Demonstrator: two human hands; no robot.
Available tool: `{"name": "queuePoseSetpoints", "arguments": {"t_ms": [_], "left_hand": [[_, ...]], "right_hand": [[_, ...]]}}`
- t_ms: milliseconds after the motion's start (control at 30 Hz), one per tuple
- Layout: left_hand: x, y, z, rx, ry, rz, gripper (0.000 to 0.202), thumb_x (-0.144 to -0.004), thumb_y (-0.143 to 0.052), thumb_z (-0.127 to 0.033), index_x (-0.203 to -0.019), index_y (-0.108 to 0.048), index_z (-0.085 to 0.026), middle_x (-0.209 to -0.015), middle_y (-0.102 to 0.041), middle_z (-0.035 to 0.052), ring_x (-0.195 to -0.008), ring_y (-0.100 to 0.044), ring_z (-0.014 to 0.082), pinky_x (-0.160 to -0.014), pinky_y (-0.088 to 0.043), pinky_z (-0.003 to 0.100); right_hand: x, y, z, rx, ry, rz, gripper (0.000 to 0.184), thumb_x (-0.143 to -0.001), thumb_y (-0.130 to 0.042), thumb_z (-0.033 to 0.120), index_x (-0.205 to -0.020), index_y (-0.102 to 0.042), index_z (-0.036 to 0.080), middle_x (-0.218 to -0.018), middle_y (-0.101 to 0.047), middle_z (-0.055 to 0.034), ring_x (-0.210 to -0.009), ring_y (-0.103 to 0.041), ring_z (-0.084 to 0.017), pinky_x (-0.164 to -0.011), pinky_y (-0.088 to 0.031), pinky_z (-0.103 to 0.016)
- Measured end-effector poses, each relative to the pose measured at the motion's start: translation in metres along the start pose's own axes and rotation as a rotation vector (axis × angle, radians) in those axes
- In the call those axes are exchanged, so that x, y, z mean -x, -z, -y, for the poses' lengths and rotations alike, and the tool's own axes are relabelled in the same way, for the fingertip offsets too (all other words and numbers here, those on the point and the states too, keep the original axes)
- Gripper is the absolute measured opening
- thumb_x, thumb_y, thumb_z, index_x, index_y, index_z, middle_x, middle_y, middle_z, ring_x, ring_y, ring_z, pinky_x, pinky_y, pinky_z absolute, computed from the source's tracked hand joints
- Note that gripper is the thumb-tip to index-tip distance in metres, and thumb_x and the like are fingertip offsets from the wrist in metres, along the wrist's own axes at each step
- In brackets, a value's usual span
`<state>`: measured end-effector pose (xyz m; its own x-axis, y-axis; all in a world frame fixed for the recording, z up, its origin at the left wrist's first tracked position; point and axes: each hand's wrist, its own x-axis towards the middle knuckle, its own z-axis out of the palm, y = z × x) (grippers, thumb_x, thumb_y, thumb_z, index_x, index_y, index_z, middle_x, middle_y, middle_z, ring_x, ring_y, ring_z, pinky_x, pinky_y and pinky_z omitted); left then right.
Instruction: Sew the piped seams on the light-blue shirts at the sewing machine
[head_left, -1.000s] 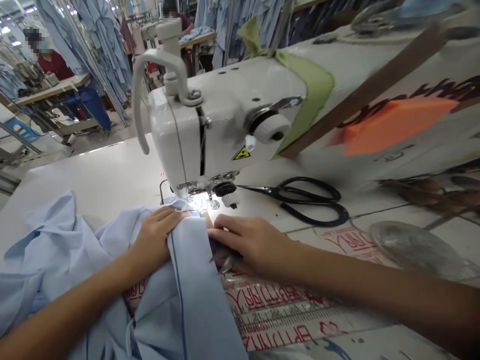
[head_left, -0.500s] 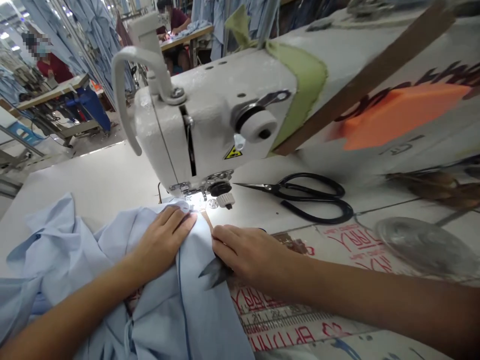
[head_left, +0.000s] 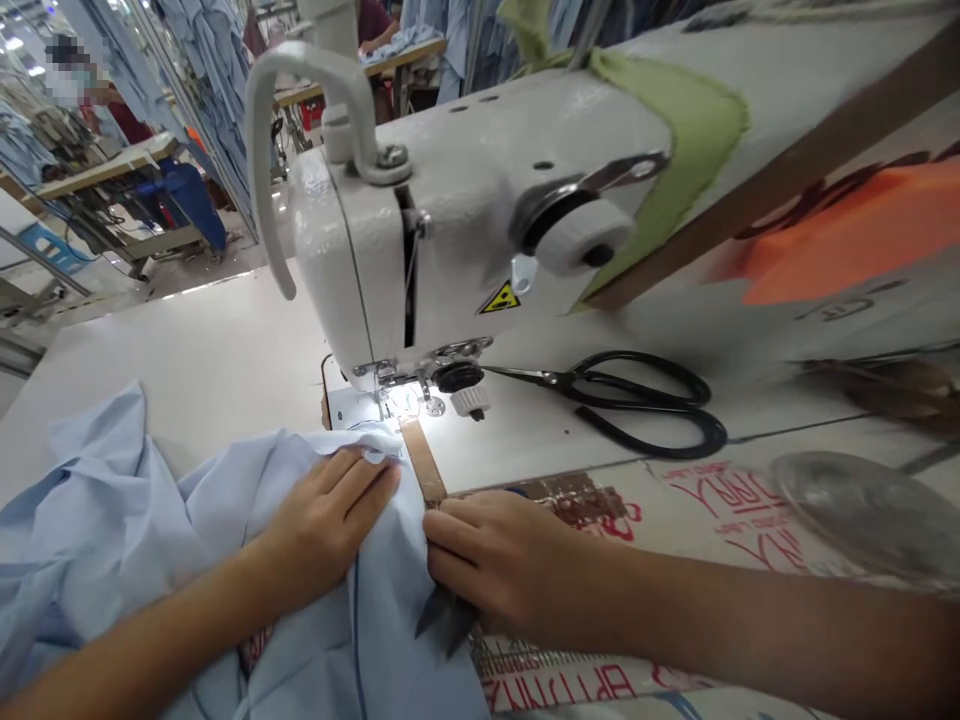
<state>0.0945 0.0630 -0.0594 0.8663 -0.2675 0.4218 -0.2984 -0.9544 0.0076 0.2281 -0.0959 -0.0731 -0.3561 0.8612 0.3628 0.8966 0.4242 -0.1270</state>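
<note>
A light blue garment [head_left: 150,520] lies bunched on the white sewing table [head_left: 187,350], its edge a little in front of the presser foot [head_left: 390,385] of a white sewing machine [head_left: 450,210]. My left hand [head_left: 330,520] lies flat on the fabric with fingers stretched toward the needle. My right hand [head_left: 495,560] is closed beside the fabric's edge, with the dark blades of small thread snips [head_left: 446,620] sticking out under the palm. A brown guide strip [head_left: 421,462] runs between the hand and the foot.
Large black scissors [head_left: 637,400] lie right of the needle. A clear plastic lid [head_left: 862,510] sits at the right. Printed red-lettered paper [head_left: 697,500] covers the near table. Other workers sit at tables in the background among hanging blue garments.
Both hands have drawn the fabric back toward me, away from the presser foot. The brown guide strip is now uncovered. The camera has shifted closer to the machine.
</note>
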Motion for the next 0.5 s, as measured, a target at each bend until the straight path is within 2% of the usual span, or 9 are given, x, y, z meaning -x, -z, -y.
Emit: {"name": "queuePoseSetpoints", "arguments": {"t_ms": [33,133,167,233,300,333,400,433,500], "left_hand": [[-0.002,0.001,0.001,0.008,0.015,-0.007,0.03,-0.087,-0.034,-0.007,-0.112,-0.051,-0.005,-0.101,-0.057,0.0155,-0.1,-0.051,0.0245,-0.085,-0.049,0.041],[-0.008,0.005,0.004,0.104,0.172,-0.034,0.026,-0.09,-0.036,-0.014,-0.11,-0.052,-0.01,-0.103,-0.058,0.0128,-0.099,-0.052,0.0206,-0.084,-0.05,0.037],[-0.009,0.006,0.003,0.124,0.189,-0.037,0.026,-0.09,-0.036,-0.015,-0.109,-0.053,-0.01,-0.103,-0.057,0.0128,-0.099,-0.052,0.0205,-0.085,-0.049,0.037],[-0.01,0.008,-0.001,0.111,0.134,-0.013,0.025,-0.089,-0.036,-0.013,-0.104,-0.056,-0.008,-0.1,-0.059,0.0135,-0.096,-0.052,0.0218,-0.083,-0.049,0.04],[-0.007,0.008,-0.006,0.063,0.039,0.009,0.023,-0.087,-0.037,-0.01,-0.095,-0.059,-0.007,-0.091,-0.06,0.0136,-0.088,-0.053,0.0223,-0.078,-0.049,0.041],[-0.006,0.007,-0.009,0.04,0.018,0.015,0.022,-0.086,-0.039,-0.008,-0.091,-0.06,-0.007,-0.087,-0.06,0.0131,-0.085,-0.052,0.0218,-0.075,-0.05,0.041],[-0.003,0.006,-0.012,0.011,-0.002,0.02,0.02,-0.085,-0.041,-0.007,-0.088,-0.061,-0.007,-0.084,-0.06,0.0127,-0.083,-0.052,0.0213,-0.073,-0.051,0.04],[-0.002,0.005,-0.013,0.003,-0.015,0.021,0.02,-0.085,-0.041,-0.007,-0.09,-0.061,-0.007,-0.084,-0.06,0.0128,-0.083,-0.052,0.0216,-0.074,-0.051,0.04],[-0.001,0.005,-0.012,0.002,-0.028,0.022,0.021,-0.084,-0.041,-0.006,-0.093,-0.06,-0.006,-0.085,-0.06,0.0131,-0.084,-0.053,0.0218,-0.073,-0.052,0.04]], "right_hand": [[0.002,-0.001,0.001,-0.001,0.01,-0.011,0.027,-0.084,-0.033,0.006,-0.067,-0.053,0.015,-0.068,-0.05,-0.0037,-0.057,-0.039,-0.015,-0.047,-0.027,-0.03],[0.005,-0.001,0.002,-0.025,0.024,-0.003,0.023,-0.082,-0.036,0.008,-0.072,-0.056,0.015,-0.07,-0.053,-0.0038,-0.058,-0.042,-0.015,-0.049,-0.03,-0.03],[0.005,0.001,0.001,-0.043,0.024,0.014,0.02,-0.08,-0.039,0.009,-0.073,-0.056,0.015,-0.072,-0.054,-0.004,-0.058,-0.043,-0.015,-0.049,-0.031,-0.03],[0.006,0.006,-0.004,-0.128,-0.002,0.043,0.012,-0.071,-0.045,0.012,-0.071,-0.056,0.016,-0.071,-0.055,-0.0032,-0.059,-0.045,-0.015,-0.049,-0.031,-0.029],[0.005,0.012,-0.013,-0.275,-0.104,0.009,0.011,-0.064,-0.047,0.012,-0.07,-0.055,0.017,-0.068,-0.055,-0.0013,-0.059,-0.047,-0.013,-0.049,-0.033,-0.026],[0.004,0.016,-0.018,-0.329,-0.2,-0.032,0.014,-0.063,-0.047,0.012,-0.073,-0.056,0.017,-0.068,-0.055,-0.0006,-0.059,-0.048,-0.012,-0.05,-0.033,-0.024],[-0.001,0.021,-0.028,-0.337,-0.417,-0.091,0.025,-0.066,-0.049,0.013,-0.089,-0.059,0.015,-0.073,-0.058,-0.0015,-0.061,-0.05,-0.012,-0.054,-0.036,-0.023],[-0.005,0.022,-0.032,-0.305,-0.489,-0.083,0.032,-0.069,-0.051,0.014,-0.1,-0.058,0.015,-0.079,-0.06,-0.003,-0.063,-0.052,-0.012,-0.055,-0.037,-0.024],[-0.014,0.022,-0.038,-0.255,-0.508,0.015,0.04,-0.071,-0.056,0.017,-0.111,-0.056,0.017,-0.092,-0.061,-0.0055,-0.07,-0.054,-0.014,-0.058,-0.038,-0.025]]}}
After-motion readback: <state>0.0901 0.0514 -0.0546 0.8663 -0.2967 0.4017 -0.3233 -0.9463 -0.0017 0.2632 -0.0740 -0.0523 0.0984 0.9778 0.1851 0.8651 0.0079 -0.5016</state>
